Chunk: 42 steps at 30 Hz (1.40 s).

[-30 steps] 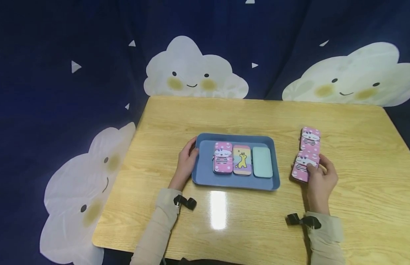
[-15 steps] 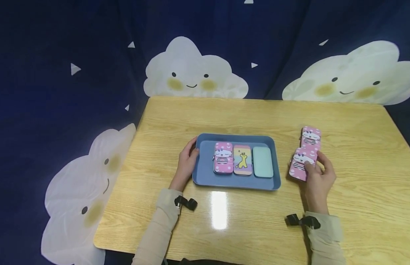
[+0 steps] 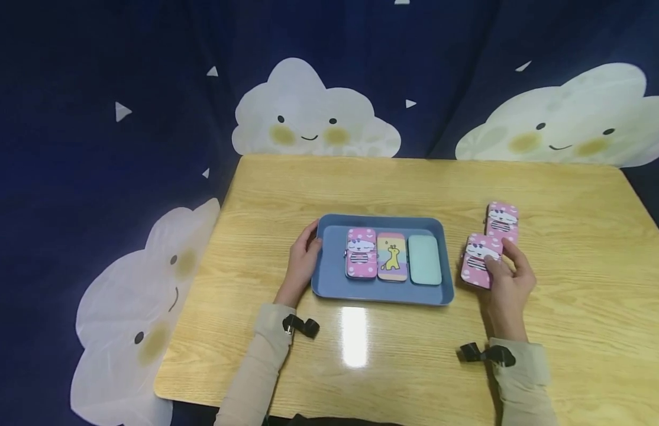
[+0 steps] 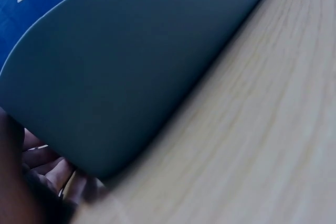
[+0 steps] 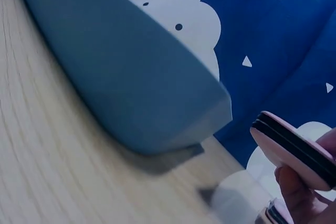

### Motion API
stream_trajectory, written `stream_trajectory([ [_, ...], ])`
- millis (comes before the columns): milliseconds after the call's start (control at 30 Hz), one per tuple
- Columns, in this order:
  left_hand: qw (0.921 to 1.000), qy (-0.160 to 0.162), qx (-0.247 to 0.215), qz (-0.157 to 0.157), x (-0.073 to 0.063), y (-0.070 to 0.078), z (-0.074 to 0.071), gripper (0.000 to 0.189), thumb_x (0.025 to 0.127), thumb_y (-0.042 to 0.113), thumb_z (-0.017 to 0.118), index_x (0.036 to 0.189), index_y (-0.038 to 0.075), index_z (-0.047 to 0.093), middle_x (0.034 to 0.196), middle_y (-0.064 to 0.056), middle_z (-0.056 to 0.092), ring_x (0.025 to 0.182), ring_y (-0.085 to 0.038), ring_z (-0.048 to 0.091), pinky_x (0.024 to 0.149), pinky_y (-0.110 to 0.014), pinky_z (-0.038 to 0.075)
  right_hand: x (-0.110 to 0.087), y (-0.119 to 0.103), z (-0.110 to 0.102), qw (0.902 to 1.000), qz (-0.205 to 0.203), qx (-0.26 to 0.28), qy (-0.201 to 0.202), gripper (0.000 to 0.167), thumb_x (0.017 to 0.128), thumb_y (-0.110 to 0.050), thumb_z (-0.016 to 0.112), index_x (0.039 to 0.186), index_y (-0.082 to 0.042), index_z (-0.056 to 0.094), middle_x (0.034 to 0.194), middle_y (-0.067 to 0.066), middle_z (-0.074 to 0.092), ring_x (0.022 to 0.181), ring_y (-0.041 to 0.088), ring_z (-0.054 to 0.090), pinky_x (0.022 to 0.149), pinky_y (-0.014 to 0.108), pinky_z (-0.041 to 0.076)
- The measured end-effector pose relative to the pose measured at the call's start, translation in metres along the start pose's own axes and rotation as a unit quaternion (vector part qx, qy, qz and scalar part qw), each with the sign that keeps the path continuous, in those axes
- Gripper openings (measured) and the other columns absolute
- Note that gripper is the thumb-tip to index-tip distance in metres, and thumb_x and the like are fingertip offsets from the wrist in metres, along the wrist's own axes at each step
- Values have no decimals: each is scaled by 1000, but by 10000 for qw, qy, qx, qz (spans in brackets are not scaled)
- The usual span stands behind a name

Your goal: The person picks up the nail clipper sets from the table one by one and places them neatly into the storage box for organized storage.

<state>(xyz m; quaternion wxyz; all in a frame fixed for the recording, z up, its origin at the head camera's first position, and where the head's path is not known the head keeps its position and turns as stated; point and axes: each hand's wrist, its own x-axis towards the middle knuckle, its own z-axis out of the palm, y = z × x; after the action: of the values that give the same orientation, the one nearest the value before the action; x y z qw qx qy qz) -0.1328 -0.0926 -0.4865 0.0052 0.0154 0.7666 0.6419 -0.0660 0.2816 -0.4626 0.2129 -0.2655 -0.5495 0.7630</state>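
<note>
A blue tray (image 3: 329, 288) lies on the table, with three small flat cases side by side in it: a pink cat-print case (image 3: 361, 253), a giraffe-print case (image 3: 392, 257) and a mint-green case (image 3: 425, 260). My left hand (image 3: 301, 260) holds the tray's left rim, its fingers also visible at the corner in the left wrist view. Right of the tray, my right hand (image 3: 509, 290) pinches another pink cat-print case (image 3: 475, 275), its dark edge (image 5: 294, 148) showing in the right wrist view. It is raised off the table and overlaps a similar pink case (image 3: 503, 219) behind it.
The wooden table (image 3: 393, 367) extends around the tray on all sides. A dark blue curtain (image 3: 164, 47) with smiling clouds hangs behind and to the left of it. Black straps with small cameras (image 3: 303, 326) sit on both wrists.
My right hand has lifted the pink case and moved it slightly left and away from me, uncovering more of the right side of the case behind. My left hand stays at the tray.
</note>
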Motion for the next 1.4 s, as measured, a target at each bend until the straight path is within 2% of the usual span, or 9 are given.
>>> stream_trajectory([
  [67, 10000, 69, -41, 19, 3, -10, 1, 47, 101, 3, 48, 148, 4, 44, 150, -18, 44, 137, -32, 44, 114, -41, 35, -1, -1, 2, 10000, -56, -29, -45, 49, 88, 10, 60, 134, -4, 60, 126, 6, 57, 88, 11, 68, 63, 18, 57],
  [167, 9999, 155, -18, 45, 2, -13, 1, 47, 101, 5, 49, 147, 7, 46, 149, -14, 47, 136, -28, 45, 114, -39, 36, -4, -4, 4, 9999, -60, 42, -134, 48, 88, 10, 60, 134, -3, 60, 126, 7, 56, 86, 11, 69, 62, 20, 58],
  [500, 9997, 195, 138, 62, 4, -10, 4, 47, 100, 6, 48, 147, 9, 47, 149, -10, 48, 136, -23, 45, 114, -35, 36, -12, -12, 19, 9985, -94, 323, -435, 46, 89, 9, 59, 133, -5, 62, 124, 9, 55, 79, 13, 69, 58, 22, 58],
  [733, 9998, 171, 43, -4, 3, -13, 4, 47, 101, 7, 48, 148, 8, 46, 150, -10, 47, 137, -23, 44, 114, -36, 36, -18, -12, 25, 9974, -75, -167, -700, 45, 93, 3, 57, 136, -11, 60, 128, 7, 52, 84, 13, 68, 62, 20, 58],
  [833, 9998, 154, 73, 38, 2, -15, 4, 47, 100, 6, 48, 148, 8, 46, 149, -11, 47, 136, -24, 45, 114, -35, 36, -20, -10, 26, 9972, -85, -264, -701, 46, 93, 5, 58, 137, -9, 59, 127, 6, 51, 83, 10, 68, 61, 18, 57],
  [967, 9997, 174, 114, 122, 2, -15, 3, 47, 100, 6, 48, 148, 8, 46, 149, -11, 48, 136, -24, 45, 113, -36, 37, -21, -8, 32, 9969, -200, -93, -759, 46, 90, 10, 57, 134, -3, 59, 122, 8, 53, 78, 9, 69, 59, 18, 57],
  [1167, 9998, 165, 96, 73, 2, -12, 3, 47, 100, 7, 47, 148, 9, 46, 149, -10, 47, 136, -23, 45, 114, -35, 36, -24, -8, 42, 9911, -369, -25, -1279, 47, 91, 11, 56, 137, 2, 53, 124, 9, 51, 80, 10, 70, 59, 19, 58],
  [1267, 9998, 139, 65, 110, 2, -12, 3, 47, 101, 7, 47, 148, 9, 46, 150, -10, 47, 136, -24, 45, 113, -36, 37, -26, -8, 47, 9888, -230, 26, -1473, 47, 92, 9, 57, 138, -1, 53, 127, 9, 49, 84, 11, 71, 62, 21, 59],
  [1400, 10000, -1, 79, 47, 2, -6, 1, 48, 101, 3, 47, 149, 4, 43, 150, -17, 45, 137, -31, 44, 114, -39, 36, -31, -6, 52, 9883, -69, -33, -1526, 48, 93, 6, 60, 138, -7, 55, 130, 8, 48, 88, 12, 71, 67, 21, 59],
])
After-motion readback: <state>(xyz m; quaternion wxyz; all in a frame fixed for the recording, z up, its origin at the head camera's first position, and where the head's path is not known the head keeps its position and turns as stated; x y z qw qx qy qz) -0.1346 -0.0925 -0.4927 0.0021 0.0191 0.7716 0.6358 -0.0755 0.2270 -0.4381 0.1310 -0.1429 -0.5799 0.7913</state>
